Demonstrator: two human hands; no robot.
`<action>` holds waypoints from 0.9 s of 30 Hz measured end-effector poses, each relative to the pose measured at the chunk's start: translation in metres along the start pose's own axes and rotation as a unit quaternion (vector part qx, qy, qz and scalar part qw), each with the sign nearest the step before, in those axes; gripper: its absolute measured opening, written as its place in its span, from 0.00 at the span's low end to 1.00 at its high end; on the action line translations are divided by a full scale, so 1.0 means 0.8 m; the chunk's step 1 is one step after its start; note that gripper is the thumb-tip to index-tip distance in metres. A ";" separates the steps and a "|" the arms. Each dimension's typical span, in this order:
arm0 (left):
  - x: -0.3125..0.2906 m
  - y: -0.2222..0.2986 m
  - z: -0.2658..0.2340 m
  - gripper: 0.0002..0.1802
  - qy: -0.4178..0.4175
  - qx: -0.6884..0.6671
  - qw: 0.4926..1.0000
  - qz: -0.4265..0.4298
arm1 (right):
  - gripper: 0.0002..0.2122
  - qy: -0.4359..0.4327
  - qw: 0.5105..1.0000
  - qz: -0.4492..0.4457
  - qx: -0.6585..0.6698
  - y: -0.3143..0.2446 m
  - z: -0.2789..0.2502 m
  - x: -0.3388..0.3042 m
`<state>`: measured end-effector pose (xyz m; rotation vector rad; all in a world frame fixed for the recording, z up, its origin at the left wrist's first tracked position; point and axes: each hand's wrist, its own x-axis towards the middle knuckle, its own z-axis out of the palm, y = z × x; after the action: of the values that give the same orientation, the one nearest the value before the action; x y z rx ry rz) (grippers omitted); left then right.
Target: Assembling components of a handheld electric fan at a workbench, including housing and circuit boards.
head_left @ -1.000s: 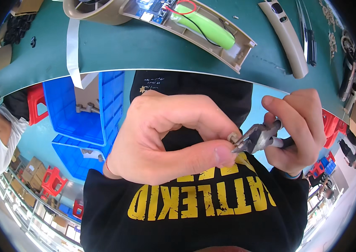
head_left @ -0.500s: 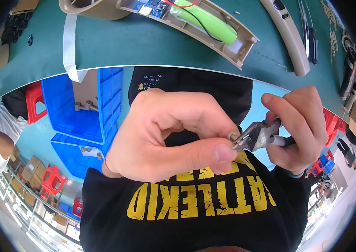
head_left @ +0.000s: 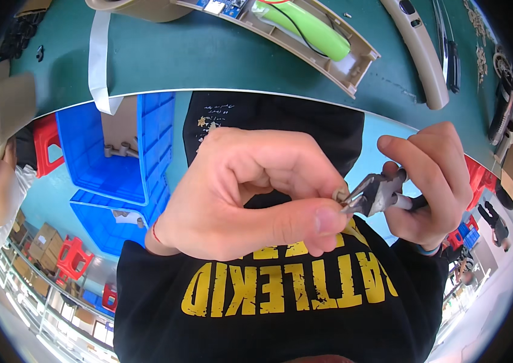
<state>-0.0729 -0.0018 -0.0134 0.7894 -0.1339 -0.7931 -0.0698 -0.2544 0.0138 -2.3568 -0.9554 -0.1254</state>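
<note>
In front of my chest, my left hand [head_left: 250, 199] pinches a tiny beige piece [head_left: 339, 195] between thumb and forefinger. Most of that piece is hidden by the fingertips. My right hand [head_left: 435, 181] is wrapped round a pair of pliers [head_left: 379, 195]. Their metal jaws point left and meet the piece at my left fingertips. I cannot tell how firmly the jaws bite. Beyond my hands, on the green table [head_left: 166, 66], lies a curved beige housing [head_left: 362, 72] with a green battery cell [head_left: 308, 30] and a blue circuit board [head_left: 226, 6] inside.
Another beige shell [head_left: 417, 54] lies at the far right, beside a dark-ended metal strip [head_left: 451, 66]. A tape roll [head_left: 141, 9] trails a white strip [head_left: 99, 66] over the table edge. Blue crates [head_left: 156, 145] stand below. At far left a co-worker's hand [head_left: 2, 154] is near a beige panel [head_left: 14, 106].
My hands and the pliers hold nearly the same pose, with the jaws shifted slightly right. The view has tilted a little. At far left, the co-worker's arm and a beige panel have moved.
</note>
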 end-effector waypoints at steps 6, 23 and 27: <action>0.001 0.001 0.002 0.07 0.020 0.017 1.000 0.004 | 0.25 -0.010 1.000 0.022 0.017 -0.001 -0.001 0.000; 0.002 -0.004 -0.001 0.10 -0.017 0.016 0.999 0.029 | 0.23 -0.047 0.993 0.078 0.073 -0.008 0.000 0.000; 0.004 -0.010 0.001 0.11 -0.029 -0.015 0.999 0.026 | 0.23 -0.038 0.994 0.066 0.075 -0.006 0.003 -0.006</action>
<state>-0.0756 -0.0073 -0.0188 0.7320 -0.1932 -0.7671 -0.0770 -0.2533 0.0128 -2.2910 -0.8111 0.0864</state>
